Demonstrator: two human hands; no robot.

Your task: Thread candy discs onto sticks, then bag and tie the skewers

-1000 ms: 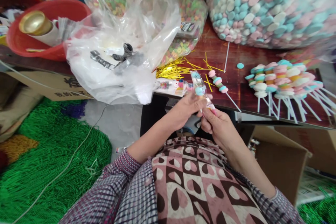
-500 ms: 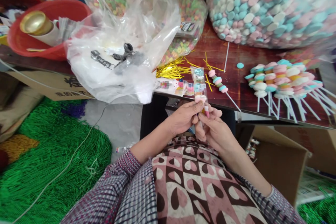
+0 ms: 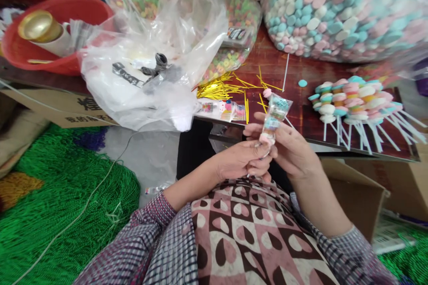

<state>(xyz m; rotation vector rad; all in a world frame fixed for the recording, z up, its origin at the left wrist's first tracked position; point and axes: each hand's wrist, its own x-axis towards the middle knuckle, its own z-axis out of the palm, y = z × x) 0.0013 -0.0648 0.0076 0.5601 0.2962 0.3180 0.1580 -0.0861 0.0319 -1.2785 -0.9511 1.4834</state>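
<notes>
A marshmallow skewer in a clear printed bag point(image 3: 277, 109) is held in front of my apron, tilted up to the right. My left hand point(image 3: 242, 159) pinches its lower end, with the fingers curled round the stick. Higher up, my right hand point(image 3: 297, 153) has its thumb on the near side of the bag and its fingers behind. Beyond the bag lies an unwrapped skewer, mostly hidden, with one pink marshmallow point(image 3: 267, 93) showing. Gold twist ties point(image 3: 217, 89) and flat printed bags point(image 3: 219, 109) lie at the table's front edge.
Several unwrapped skewers point(image 3: 359, 98) are piled at the right. Behind stand large bags of marshmallows point(image 3: 321, 13) and candy rings point(image 3: 242, 18). A crumpled plastic bag point(image 3: 143, 93) and a red basin point(image 3: 83, 11) sit at the left. Green cords point(image 3: 67, 196) cover the floor.
The wrapped skewer has swung up and to the right. My right hand has moved from its lower end to higher on the bag, while my left hand keeps its pinch.
</notes>
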